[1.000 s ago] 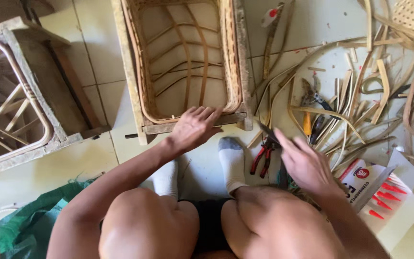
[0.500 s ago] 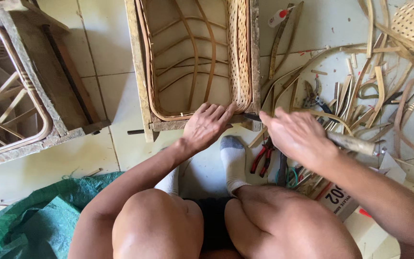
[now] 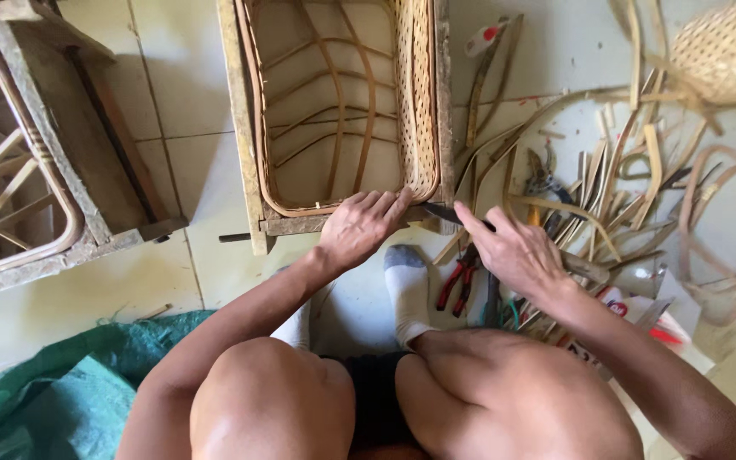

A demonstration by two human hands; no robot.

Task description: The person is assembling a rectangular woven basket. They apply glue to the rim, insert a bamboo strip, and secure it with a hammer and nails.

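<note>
Tiled floor area with scattered materials, viewed from above.

Pale square floor tiles [image 3: 172,94] are lying under even daylight. A second wooden frame [image 3: 36,153] is sitting at the left, and a green tarp [image 3: 53,392] is bunching at the lower left. Cane offcuts [image 3: 606,170] are lying strewn at the right, with a small woven basket [image 3: 726,51] resting in the upper right corner.
</note>
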